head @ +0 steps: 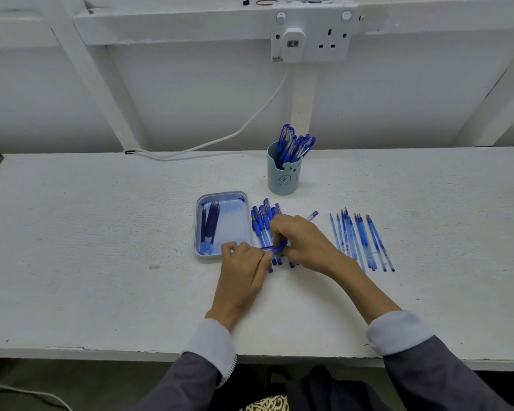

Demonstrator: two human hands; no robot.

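**Both hands on one pen, just right of the tray**

Your L hand (pixel 244 262) and R hand (pixel 300 238) meet just right of the tray's (pixel 223 196) near corner, w/ a blue pen (pixel 276 249) btwn them. L fingertips pinch its clear end; R fingers curl round its blue grip end. The pen lies roughly level and crosswise, w/ the L hand on its tray side and the R hand on the side away from the tray. It sits over the pile (pixel 260 223) of blue pens lying beside the tray's right edge; can't tell if it touches them. A pen end pokes out beyond your R hand; can't tell if it's the same pen. Further right of the tray, well apart, clear refills (pixel 359 241) lie in a row. Dark refills (pixel 209 221) lie inside the tray by its left wall. A cup (pixel 282 179) of pens stands behind the tray, to the right.
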